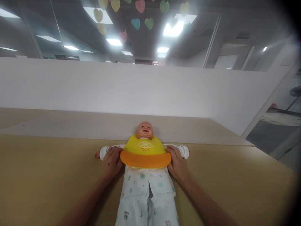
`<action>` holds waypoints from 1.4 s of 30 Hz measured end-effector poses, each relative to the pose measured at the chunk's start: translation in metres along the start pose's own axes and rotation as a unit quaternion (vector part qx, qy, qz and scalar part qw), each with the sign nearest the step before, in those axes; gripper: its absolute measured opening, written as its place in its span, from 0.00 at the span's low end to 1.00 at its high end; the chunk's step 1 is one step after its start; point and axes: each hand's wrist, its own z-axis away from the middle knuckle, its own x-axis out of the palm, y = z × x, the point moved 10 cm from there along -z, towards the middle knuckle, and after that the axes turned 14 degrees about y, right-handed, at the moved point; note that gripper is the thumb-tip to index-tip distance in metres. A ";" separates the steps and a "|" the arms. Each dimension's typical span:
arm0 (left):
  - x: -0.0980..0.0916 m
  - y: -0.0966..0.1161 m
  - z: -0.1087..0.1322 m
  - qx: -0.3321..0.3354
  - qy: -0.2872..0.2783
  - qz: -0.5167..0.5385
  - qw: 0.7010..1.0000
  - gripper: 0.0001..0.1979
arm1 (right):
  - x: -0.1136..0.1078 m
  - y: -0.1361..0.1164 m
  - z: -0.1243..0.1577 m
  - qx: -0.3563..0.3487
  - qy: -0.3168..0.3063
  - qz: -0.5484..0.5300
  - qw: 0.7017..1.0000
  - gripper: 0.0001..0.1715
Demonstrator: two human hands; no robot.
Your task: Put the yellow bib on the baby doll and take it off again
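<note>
A baby doll (144, 128) lies on its back, its head away from me and its arms spread sideways. It wears a white printed outfit (137, 188). Over its chest is a yellow bib (131, 145) with a white citrus slice and a smiling face, and an orange pocket (145, 160) along the bottom. My left hand (113, 160) has its fingers closed at the left end of the pocket, over the doll's sleeve. At the opposite end my right hand (177, 161) grips the bib's edge the same way. The thumbs are mostly hidden.
The doll rests on a light wood tabletop (56, 169). A paler raised or separate board (77, 125) runs behind it, against a white wall (105, 88). Above stands a glass pane with paper hearts (135, 24). At the right, a floor area shows past the wall's end.
</note>
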 end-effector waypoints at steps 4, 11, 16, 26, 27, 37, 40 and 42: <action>-0.002 -0.002 0.000 -0.002 0.015 -0.024 1.000 0.13 | 0.000 -0.002 0.001 0.000 -0.005 -0.010 1.000 0.24; 0.000 -0.007 0.005 -0.032 0.023 -0.044 0.998 0.11 | 0.002 -0.003 0.001 0.008 0.006 -0.025 1.000 0.26; 0.001 -0.015 0.008 -0.051 0.038 -0.024 0.998 0.14 | -0.006 -0.002 -0.001 0.023 0.046 -0.054 0.997 0.24; -0.003 -0.015 0.006 -0.109 0.064 0.013 0.992 0.14 | -0.008 0.015 0.004 0.204 0.117 -0.198 0.951 0.13; -0.002 -0.014 0.007 -0.115 0.062 0.018 0.991 0.13 | -0.007 0.015 0.004 0.207 0.115 -0.198 0.951 0.12; 0.000 -0.017 0.008 -0.149 0.065 0.034 0.986 0.10 | -0.004 0.019 0.006 0.215 0.109 -0.184 0.953 0.08; -0.002 -0.020 0.005 -0.174 0.064 0.047 0.982 0.11 | -0.007 0.026 0.006 0.210 0.107 -0.164 0.958 0.12; -0.003 -0.021 0.002 -0.180 0.054 0.067 0.980 0.13 | -0.009 0.032 0.005 0.208 0.098 -0.156 0.961 0.15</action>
